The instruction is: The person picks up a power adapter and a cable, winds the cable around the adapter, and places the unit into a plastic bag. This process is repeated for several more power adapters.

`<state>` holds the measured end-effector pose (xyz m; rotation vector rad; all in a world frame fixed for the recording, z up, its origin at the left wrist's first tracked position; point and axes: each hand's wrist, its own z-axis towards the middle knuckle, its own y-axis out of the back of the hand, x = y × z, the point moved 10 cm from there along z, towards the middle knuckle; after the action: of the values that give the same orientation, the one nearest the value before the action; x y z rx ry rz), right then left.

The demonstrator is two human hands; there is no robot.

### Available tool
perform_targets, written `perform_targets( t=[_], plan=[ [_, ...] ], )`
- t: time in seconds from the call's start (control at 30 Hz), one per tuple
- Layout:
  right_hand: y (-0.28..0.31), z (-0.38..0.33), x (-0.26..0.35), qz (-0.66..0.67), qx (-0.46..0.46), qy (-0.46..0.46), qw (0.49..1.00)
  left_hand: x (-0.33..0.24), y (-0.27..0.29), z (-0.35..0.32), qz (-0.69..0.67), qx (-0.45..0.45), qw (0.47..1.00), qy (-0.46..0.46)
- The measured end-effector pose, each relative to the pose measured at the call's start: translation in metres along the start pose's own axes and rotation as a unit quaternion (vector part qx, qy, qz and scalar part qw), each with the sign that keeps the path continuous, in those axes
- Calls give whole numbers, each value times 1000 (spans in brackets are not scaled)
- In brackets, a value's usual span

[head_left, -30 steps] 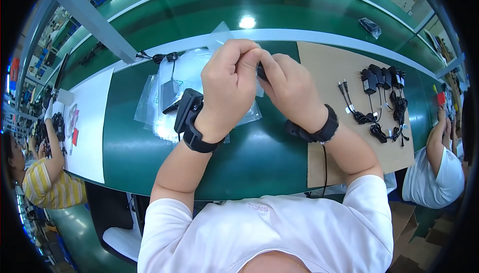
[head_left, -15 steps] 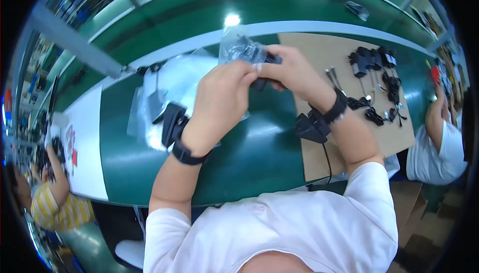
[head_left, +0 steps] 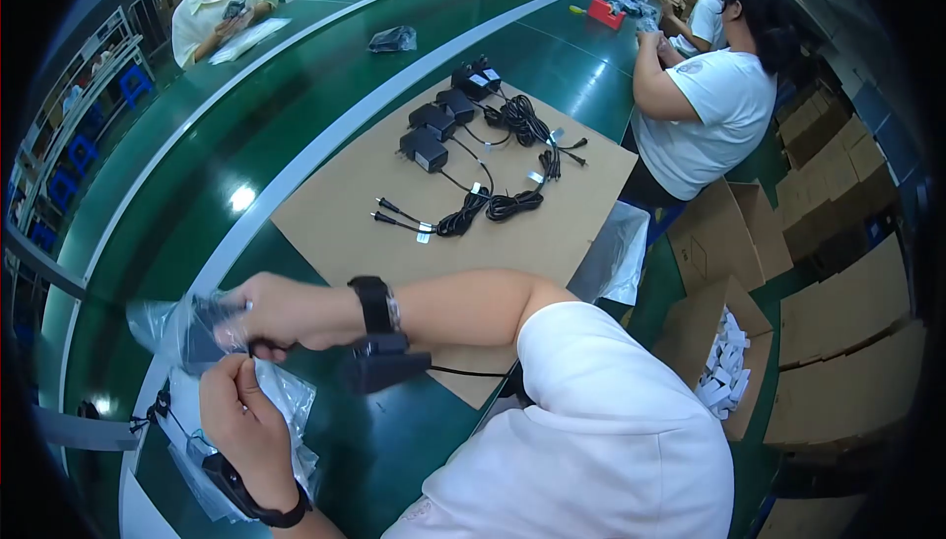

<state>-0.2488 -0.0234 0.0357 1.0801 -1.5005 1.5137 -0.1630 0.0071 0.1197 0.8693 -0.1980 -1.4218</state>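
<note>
My right hand [head_left: 281, 310], smeared by motion, is closed on a clear plastic bag [head_left: 163, 327] at the left of the green bench. Something dark shows through the bag, too blurred to name. Just below it, my left hand [head_left: 241, 416] has its fingertips pinched together, close to a small dark piece between the two hands; what they grip is hidden. Under and beside my left hand lie more clear plastic bags [head_left: 296, 396]. Each wrist wears a black strap with a black device.
On a brown cardboard sheet [head_left: 345, 234] lie several black power adapters [head_left: 431, 120] with coiled cables [head_left: 517, 206]. A bagged item [head_left: 393, 39] rests across the rail. Co-workers [head_left: 724, 105] sit at the right; another person stands far left. Open cartons [head_left: 724, 234] stand at lower right.
The view has swung to the right, bringing the adapters and cartons nearer the middle. My hands now appear at lower left, still together, with the bag to the left of my right hand.
</note>
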Motion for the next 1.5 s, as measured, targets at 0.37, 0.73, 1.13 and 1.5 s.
perform_targets(
  t=[0.37,0.73,1.13,1.5],
  plan=[
    [-12,-29,74,-294,-186,442,827,-17,-1,-5,-22,-29,997,-68],
    [10,23,44,-181,-189,190,946,-3,-13,-4,-143,-17,989,-28],
    [-35,19,27,-136,-94,128,978,141,17,-12,-186,-37,930,313],
    [-24,4,47,-211,-255,332,883,100,-26,-32,-214,-140,930,263]
  ],
)
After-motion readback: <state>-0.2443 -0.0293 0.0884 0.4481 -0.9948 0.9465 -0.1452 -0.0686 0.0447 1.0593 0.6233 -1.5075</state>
